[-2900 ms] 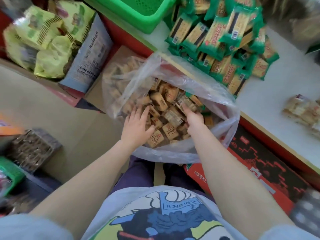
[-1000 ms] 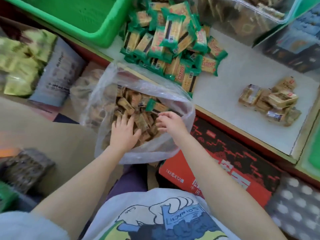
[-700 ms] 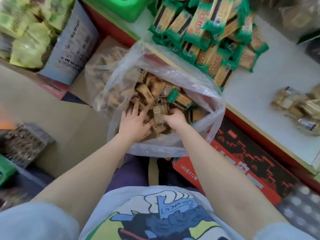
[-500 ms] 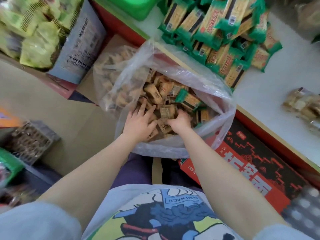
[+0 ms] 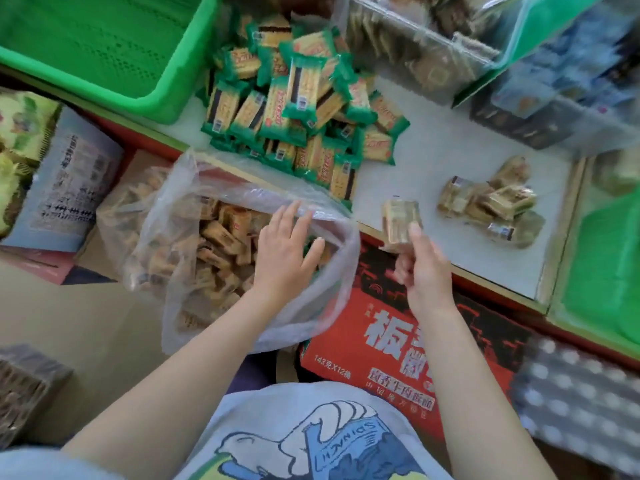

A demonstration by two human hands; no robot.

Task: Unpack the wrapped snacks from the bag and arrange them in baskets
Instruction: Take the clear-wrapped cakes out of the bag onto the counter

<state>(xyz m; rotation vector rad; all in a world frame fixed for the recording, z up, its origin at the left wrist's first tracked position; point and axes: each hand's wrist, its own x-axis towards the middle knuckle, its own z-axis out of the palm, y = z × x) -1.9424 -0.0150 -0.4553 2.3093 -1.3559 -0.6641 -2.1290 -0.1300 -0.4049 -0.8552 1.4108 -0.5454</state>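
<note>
Now a brown wrapped snack (image 5: 401, 220) is pinched by the fingers (image 5: 415, 232) of the right hand (image 5: 424, 268), held upright over the table's (image 5: 433, 150) near edge. Its own kind, the small brown pile (image 5: 488, 204), lies just beyond to the right, nearer this hand, with nothing between. The left hand (image 5: 285, 252), fingers spread, rests in the mouth of the clear bag (image 5: 194, 237). A green-wrapped heap (image 5: 301, 112) and a green basket (image 5: 104, 46) are seen toward the far left corner.

Green basket (image 5: 104, 57); green-and-yellow wrapped snacks (image 5: 301, 109); tan snacks (image 5: 221, 237) in a clear bag (image 5: 332, 306); red carton (image 5: 398, 344).
</note>
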